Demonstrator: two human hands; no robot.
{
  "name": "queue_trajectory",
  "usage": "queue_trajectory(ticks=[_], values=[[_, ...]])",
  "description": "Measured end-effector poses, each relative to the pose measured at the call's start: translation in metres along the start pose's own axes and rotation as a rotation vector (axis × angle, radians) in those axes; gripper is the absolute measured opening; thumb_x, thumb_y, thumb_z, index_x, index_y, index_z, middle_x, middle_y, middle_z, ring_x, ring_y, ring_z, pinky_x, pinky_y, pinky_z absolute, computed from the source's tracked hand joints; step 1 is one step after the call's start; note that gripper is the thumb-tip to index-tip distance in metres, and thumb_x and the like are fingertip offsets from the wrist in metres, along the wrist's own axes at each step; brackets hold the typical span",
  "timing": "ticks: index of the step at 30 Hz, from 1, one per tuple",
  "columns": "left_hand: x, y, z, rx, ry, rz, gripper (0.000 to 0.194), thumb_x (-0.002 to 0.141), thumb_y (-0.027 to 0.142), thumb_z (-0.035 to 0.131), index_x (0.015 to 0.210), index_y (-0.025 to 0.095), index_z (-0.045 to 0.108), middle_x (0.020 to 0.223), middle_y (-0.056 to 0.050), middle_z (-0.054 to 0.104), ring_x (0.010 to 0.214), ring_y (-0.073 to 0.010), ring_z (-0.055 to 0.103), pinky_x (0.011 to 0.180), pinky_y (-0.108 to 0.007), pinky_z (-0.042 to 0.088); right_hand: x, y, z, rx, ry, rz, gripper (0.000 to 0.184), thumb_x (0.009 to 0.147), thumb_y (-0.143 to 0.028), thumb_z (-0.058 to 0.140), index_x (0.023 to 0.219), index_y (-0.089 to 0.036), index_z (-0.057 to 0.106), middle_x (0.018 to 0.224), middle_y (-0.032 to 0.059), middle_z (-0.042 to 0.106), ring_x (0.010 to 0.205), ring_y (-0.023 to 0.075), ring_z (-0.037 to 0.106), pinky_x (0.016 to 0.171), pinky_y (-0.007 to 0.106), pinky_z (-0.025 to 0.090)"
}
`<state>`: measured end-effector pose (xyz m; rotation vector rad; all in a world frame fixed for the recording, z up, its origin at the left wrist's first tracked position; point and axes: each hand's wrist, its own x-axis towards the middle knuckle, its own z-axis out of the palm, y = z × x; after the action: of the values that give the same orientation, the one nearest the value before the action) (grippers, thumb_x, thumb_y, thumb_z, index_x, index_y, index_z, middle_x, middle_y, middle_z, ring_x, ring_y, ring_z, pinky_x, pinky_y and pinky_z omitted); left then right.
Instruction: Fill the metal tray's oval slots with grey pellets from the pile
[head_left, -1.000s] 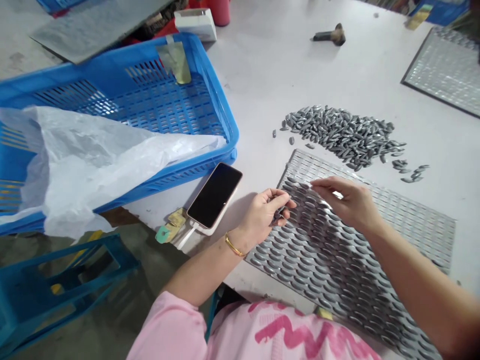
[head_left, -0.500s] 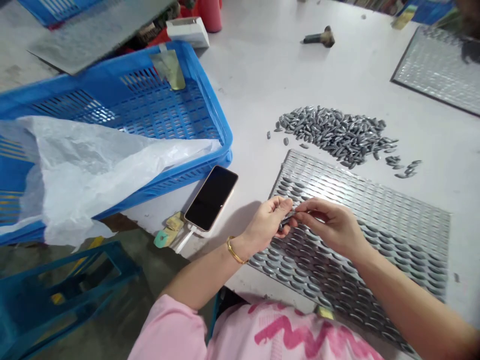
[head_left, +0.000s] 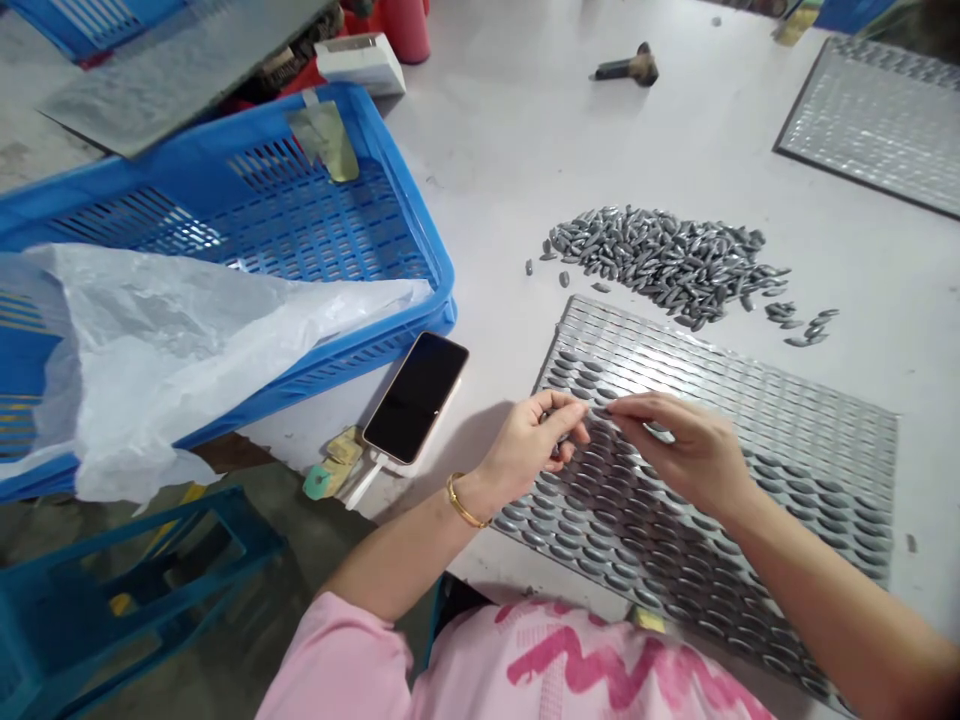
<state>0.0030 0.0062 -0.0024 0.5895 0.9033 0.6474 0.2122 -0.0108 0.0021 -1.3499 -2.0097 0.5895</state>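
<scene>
Grey metal pellets (head_left: 577, 465) lie one to a slot in the steel sheet (head_left: 817, 430), their loose heap (head_left: 660, 262) within reach just beyond, while the left hand's (head_left: 529, 450) grip curls shut on a few and the right hand's (head_left: 690, 445) closes over the rows, holding what I cannot tell.

Dark item (head_left: 557, 450) in left hand (head_left: 525, 447): mostly hidden by fingers, too small to identify. Blue perforated plastic crate (head_left: 409, 200) cut off at left frame edge.

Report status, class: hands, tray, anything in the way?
Left hand pinching grey pellets; right hand at slotted metal tray. Loose pellet pile beyond tray. Phone beside left hand, not blocking.
</scene>
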Motion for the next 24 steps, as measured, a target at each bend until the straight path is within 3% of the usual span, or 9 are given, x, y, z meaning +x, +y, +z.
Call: queue_trajectory(ticks=[3, 8, 15, 24], values=[[0.001, 0.003, -0.001, -0.146, 0.060, -0.001, 0.016, 0.084, 0.030, 0.055, 0.093, 0.018, 0.056, 0.073, -0.001, 0.062, 0.050, -0.0070, 0.047, 0.041, -0.018, 0.025, 0.006, 0.030, -0.004, -0.225, 0.037, -0.065, 0.014, 0.092, -0.022, 0.061, 0.097, -0.024, 0.074, 0.091, 0.0047, 0.076, 0.082, 0.0196, 0.072, 0.070, 0.031, 0.055], [0.001, 0.004, -0.002, -0.171, 0.107, 0.025, 0.014, 0.082, 0.026, 0.056, 0.092, 0.020, 0.048, 0.076, -0.002, 0.065, 0.050, -0.0076, 0.049, 0.042, -0.018, 0.027, 0.014, 0.058, -0.004, -0.367, -0.086, -0.121, 0.020, 0.096, -0.024, 0.054, 0.098, -0.022, 0.074, 0.096, 0.0065, 0.077, 0.085, 0.0213, 0.071, 0.072, 0.033, 0.054], [0.003, 0.001, -0.002, -0.139, 0.061, 0.013, 0.029, 0.084, 0.041, 0.069, 0.085, 0.019, 0.051, 0.076, -0.002, 0.064, 0.052, -0.0058, 0.048, 0.042, -0.017, 0.028, 0.017, 0.060, -0.005, -0.496, -0.174, -0.219, 0.022, 0.096, -0.024, 0.053, 0.102, -0.022, 0.075, 0.097, 0.0068, 0.077, 0.087, 0.0209, 0.067, 0.068, 0.032, 0.049], [0.005, 0.001, -0.003, -0.166, 0.102, 0.039, 0.035, 0.076, 0.042, 0.079, 0.092, 0.013, 0.069, 0.069, 0.000, 0.058, 0.051, -0.0035, 0.044, 0.043, -0.016, 0.025, 0.025, 0.048, -0.005, -0.748, -0.277, -0.275, 0.024, 0.094, -0.019, 0.051, 0.090, -0.020, 0.074, 0.086, 0.0080, 0.074, 0.081, 0.0197, 0.061, 0.056, 0.033, 0.036]])
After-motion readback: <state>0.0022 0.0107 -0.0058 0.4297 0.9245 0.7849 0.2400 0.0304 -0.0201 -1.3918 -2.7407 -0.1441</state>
